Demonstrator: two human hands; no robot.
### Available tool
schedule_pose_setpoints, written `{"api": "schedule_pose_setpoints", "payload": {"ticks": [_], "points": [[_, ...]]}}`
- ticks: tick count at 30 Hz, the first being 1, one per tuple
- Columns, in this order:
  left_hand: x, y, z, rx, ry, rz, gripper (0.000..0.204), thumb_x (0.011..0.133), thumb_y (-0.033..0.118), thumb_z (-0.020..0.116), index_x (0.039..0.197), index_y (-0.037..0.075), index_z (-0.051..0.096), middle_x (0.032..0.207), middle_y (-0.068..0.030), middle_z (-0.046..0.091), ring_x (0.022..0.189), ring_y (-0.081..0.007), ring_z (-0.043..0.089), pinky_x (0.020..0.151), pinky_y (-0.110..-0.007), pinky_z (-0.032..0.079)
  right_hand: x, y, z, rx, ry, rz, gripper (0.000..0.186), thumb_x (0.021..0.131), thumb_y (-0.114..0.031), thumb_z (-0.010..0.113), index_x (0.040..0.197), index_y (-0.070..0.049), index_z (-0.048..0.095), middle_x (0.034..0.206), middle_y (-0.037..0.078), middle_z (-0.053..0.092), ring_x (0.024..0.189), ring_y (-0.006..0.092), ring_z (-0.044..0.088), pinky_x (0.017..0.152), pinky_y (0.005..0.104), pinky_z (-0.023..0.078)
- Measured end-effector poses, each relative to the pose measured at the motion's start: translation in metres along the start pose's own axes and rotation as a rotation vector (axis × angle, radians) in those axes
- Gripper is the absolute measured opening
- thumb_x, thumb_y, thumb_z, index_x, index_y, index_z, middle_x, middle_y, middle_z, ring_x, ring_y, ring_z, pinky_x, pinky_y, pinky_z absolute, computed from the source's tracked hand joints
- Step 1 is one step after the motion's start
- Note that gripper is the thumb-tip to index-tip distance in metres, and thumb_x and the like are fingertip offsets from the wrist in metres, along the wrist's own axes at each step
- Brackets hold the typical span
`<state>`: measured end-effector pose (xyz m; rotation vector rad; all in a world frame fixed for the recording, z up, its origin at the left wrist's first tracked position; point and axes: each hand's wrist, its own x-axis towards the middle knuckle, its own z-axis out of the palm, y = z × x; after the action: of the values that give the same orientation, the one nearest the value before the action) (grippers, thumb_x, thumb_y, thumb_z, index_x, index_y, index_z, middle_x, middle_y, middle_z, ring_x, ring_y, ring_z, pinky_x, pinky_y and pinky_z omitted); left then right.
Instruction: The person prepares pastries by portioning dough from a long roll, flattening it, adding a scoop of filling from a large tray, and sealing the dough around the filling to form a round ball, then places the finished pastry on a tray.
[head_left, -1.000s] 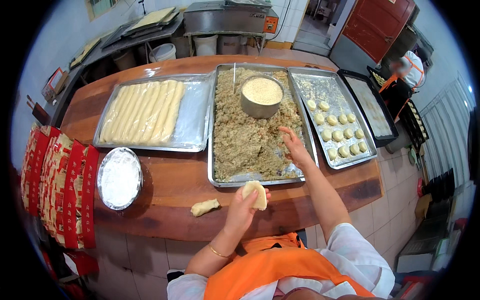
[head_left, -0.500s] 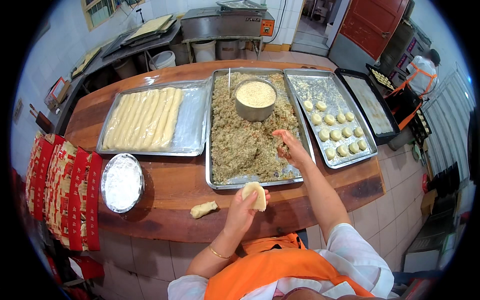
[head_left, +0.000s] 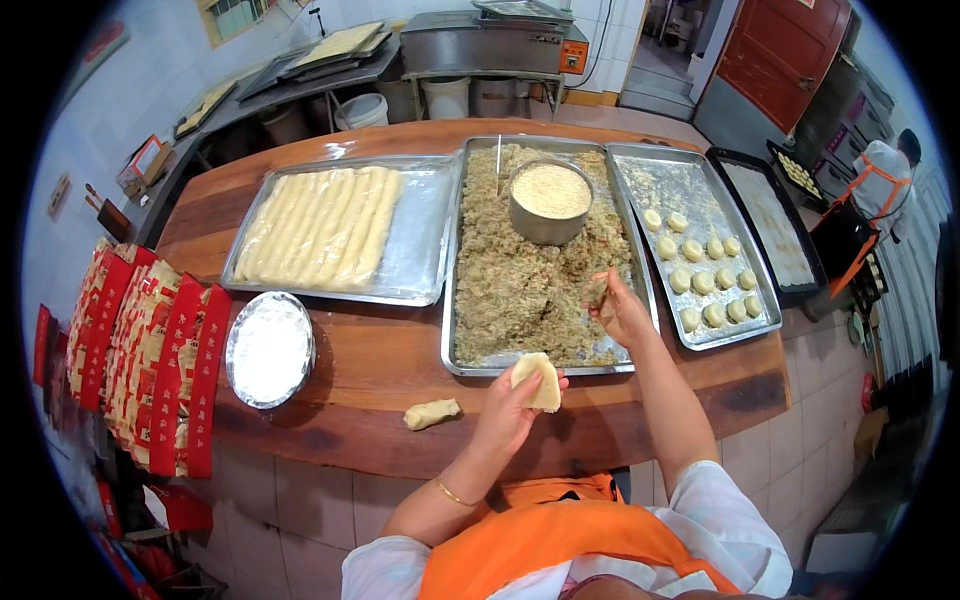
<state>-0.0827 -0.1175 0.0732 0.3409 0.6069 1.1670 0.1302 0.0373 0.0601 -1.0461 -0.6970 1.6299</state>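
Note:
My left hand (head_left: pixel 508 412) holds a flattened round of pale dough (head_left: pixel 538 382), thumb across its face, just off the near edge of the filling tray (head_left: pixel 452 335). Over that tray's right part is my right hand (head_left: pixel 628 318), its fingers curled round a clump of brownish crumbly filling (head_left: pixel 594 296). Loose filling (head_left: pixel 510 270) covers most of the tray. A round metal container of pale grains (head_left: pixel 550 192) stands in it towards the far end. On the wooden table, left of my left hand, lies a short piece of dough (head_left: pixel 432 414).
At left, a tray holds long dough rolls (head_left: pixel 320 228) under plastic. Nearer stands a bowl of white flour (head_left: pixel 268 350), beside red-and-gold packaging (head_left: pixel 140 350). Several small dough balls (head_left: pixel 703 283) sit on the right tray, with a dark tray (head_left: pixel 770 220) beyond. A person in orange straps (head_left: pixel 880 185) stands far right.
The whole view has shifted, so the table and trays appear farther right. My right hand's fingers have curled more around the filling. The left hand keeps its hold on the dough round.

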Motion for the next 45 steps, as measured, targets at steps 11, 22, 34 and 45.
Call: {"api": "schedule_pose_setpoints", "payload": {"ticks": [11,22,34,45], "points": [[0.014,0.0,0.005,-0.027,0.01,0.016,0.026,0.1,0.009,0.054,0.125,0.0,0.052,0.11,-0.0162,0.068,0.1,-0.0258,0.069,0.084,-0.036,0.059,0.004,-0.004,0.009,0.545,0.021,-0.011,0.042,0.104,-0.047,0.048,0.075,-0.016,0.049,0.063,-0.002,0.044,0.045,0.0092,0.034,0.041,0.0224,0.022],[0.05,0.002,0.017,0.086,0.022,0.065,0.026,0.101,0.01,0.053,0.125,-0.001,0.052,0.113,-0.0162,0.066,0.104,-0.0272,0.068,0.091,-0.038,0.056,0.002,0.002,0.001,-0.031,-0.069,-0.191,0.045,0.106,-0.048,0.043,0.077,-0.013,0.047,0.062,-0.002,0.042,0.051,0.0109,0.035,0.048,0.0259,0.033],[0.116,-0.02,0.019,-0.076,0.075,0.029,0.038,0.11,0.029,0.034,0.133,0.002,0.047,0.13,-0.0109,0.056,0.117,-0.0235,0.058,0.099,-0.041,0.049,-0.046,0.014,0.036,-1.281,-0.142,-0.882,0.03,0.093,-0.016,0.062,0.122,-0.012,0.064,0.127,0.009,0.065,0.133,0.033,0.049,0.118,0.0482,0.021],[0.113,-0.018,0.018,0.093,0.07,0.164,0.021,0.106,0.015,0.047,0.123,0.006,0.056,0.115,-0.0046,0.063,0.101,-0.0135,0.06,0.088,-0.032,0.05,-0.053,0.003,0.046,-1.029,-0.08,-0.797,0.019,0.08,0.0,0.073,0.098,-0.005,0.07,0.093,0.01,0.065,0.079,0.0277,0.065,0.067,0.0354,0.053]]}}
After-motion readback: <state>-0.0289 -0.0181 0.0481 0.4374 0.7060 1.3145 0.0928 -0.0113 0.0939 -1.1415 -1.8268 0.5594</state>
